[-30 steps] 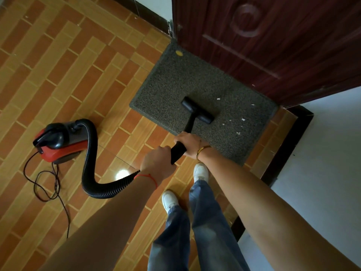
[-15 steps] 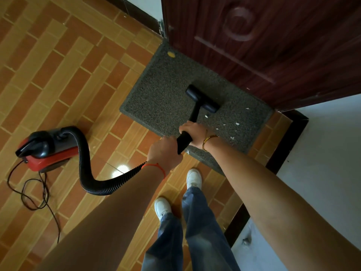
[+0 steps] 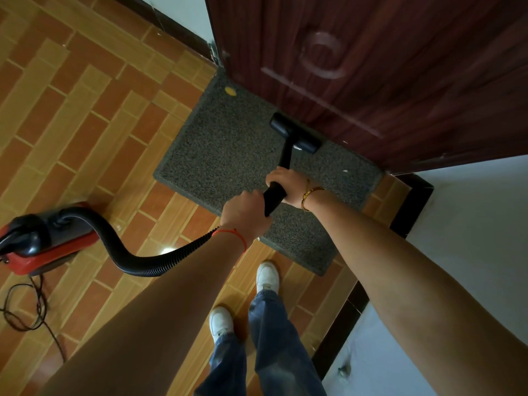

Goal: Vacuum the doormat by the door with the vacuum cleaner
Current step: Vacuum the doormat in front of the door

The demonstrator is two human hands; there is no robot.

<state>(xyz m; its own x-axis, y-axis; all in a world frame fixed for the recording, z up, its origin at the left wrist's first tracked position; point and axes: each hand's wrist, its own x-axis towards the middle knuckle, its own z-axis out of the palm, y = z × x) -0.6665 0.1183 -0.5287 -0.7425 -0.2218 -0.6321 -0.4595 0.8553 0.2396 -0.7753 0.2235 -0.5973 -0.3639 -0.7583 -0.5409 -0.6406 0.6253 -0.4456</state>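
Observation:
A dark grey doormat [image 3: 225, 155] lies on the tiled floor in front of a dark red door [image 3: 385, 67]. The black vacuum nozzle [image 3: 295, 134] sits on the mat's far edge, right against the door. Both hands grip the black wand [image 3: 274, 195]: my left hand [image 3: 245, 215] lower down near the hose end, my right hand [image 3: 285, 184] higher up. A ribbed black hose [image 3: 143, 261] runs from the wand to the red and black vacuum cleaner [image 3: 37, 241] at the left. A white scrap [image 3: 345, 170] and a yellow spot [image 3: 230, 91] remain on the mat.
A black power cord [image 3: 25, 310] loops on the floor below the vacuum body. A white wall [image 3: 471, 224] with a dark skirting board [image 3: 411, 201] stands to the right. My white shoes [image 3: 267, 277] stand just before the mat's near edge.
The nozzle has slid across the mat away from me to the door's foot. Most white scraps seen on the mat earlier are gone. I have stepped closer.

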